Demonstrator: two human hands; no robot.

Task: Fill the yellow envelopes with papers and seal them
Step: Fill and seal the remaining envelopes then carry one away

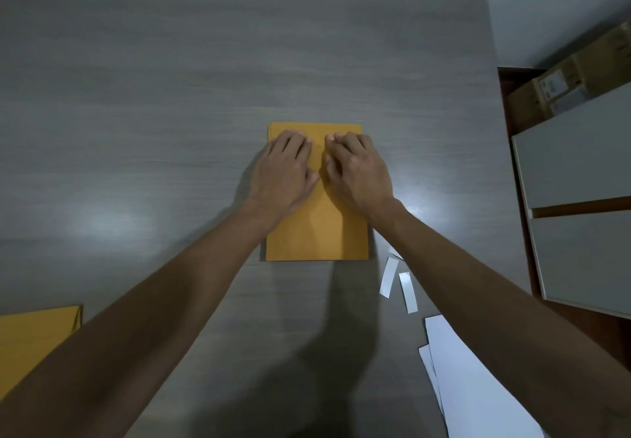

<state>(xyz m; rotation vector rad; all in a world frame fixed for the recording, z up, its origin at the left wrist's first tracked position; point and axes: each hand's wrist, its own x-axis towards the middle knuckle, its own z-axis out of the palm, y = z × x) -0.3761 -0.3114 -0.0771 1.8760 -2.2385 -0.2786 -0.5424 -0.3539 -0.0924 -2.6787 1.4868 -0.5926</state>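
Observation:
A yellow envelope (321, 229) lies flat in the middle of the grey table (170, 96), its far end folded down. My left hand (283, 171) and my right hand (358, 171) rest side by side on its upper part, fingertips pressing near the far edge. Neither hand grips anything; the fingers lie flat and slightly curled. More yellow envelopes (30, 342) sit at the lower left, partly behind my left forearm. A stack of white papers (467, 379) lies at the lower right, partly covered by my right forearm.
Several white peel-off strips (397, 282) lie just right of the envelope's near corner. Off the table's right edge stand grey cabinet panels (580, 205) and a cardboard box (560, 85) by the wall.

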